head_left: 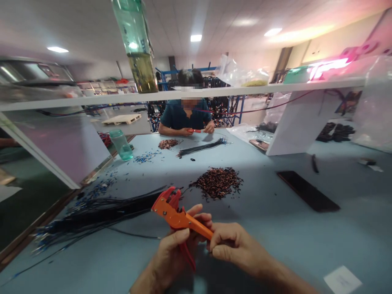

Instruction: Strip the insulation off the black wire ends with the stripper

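An orange wire-stripping plier (175,212) is held low in the middle, its jaws pointing up and to the left. My left hand (171,255) wraps under its handles with the thumb across them. My right hand (234,245) is closed on the rear end of the orange handle. A bundle of black wires (101,214) lies on the blue table (275,228) just left of the plier. A heap of reddish-brown wire pieces (217,181) sits beyond the plier's jaws.
Across the table a person in a dark teal shirt (183,116) works with a red tool beside black wires (202,147) and a small heap (168,143). A green bottle (121,143), blue terminals (147,156), a black phone (308,191) and a white shelf (196,93) are around.
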`<action>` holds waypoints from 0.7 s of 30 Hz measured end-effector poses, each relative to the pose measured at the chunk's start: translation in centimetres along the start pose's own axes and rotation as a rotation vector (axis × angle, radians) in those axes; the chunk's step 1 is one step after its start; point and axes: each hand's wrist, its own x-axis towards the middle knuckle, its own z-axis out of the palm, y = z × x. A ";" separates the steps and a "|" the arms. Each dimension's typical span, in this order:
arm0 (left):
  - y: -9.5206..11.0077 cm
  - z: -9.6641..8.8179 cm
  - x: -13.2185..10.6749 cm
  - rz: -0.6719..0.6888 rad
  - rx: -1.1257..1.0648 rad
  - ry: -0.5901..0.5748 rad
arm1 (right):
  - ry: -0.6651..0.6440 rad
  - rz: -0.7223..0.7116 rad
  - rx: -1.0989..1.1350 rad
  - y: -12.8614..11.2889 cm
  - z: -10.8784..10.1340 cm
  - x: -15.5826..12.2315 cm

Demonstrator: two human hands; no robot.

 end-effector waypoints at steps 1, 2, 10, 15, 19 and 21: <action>-0.1 0.0 -0.1 0.024 0.039 -0.059 | -0.003 0.032 0.076 0.3 0.0 0.0; -0.2 0.0 -0.3 0.053 0.081 -0.100 | -0.002 0.066 0.138 0.6 0.1 0.0; 0.4 1.6 -0.9 0.135 0.263 -0.109 | -0.120 0.043 0.139 0.3 0.7 0.1; 1.2 1.3 -0.2 0.076 0.261 -0.035 | -0.063 -0.022 -0.220 -1.3 -1.5 0.3; 0.4 0.7 -0.1 -0.019 0.184 -0.034 | 0.246 0.019 -0.462 -1.0 -3.0 0.3; -0.2 0.4 -0.2 -0.087 0.158 -0.079 | 0.339 0.011 -0.524 -0.8 -3.4 0.3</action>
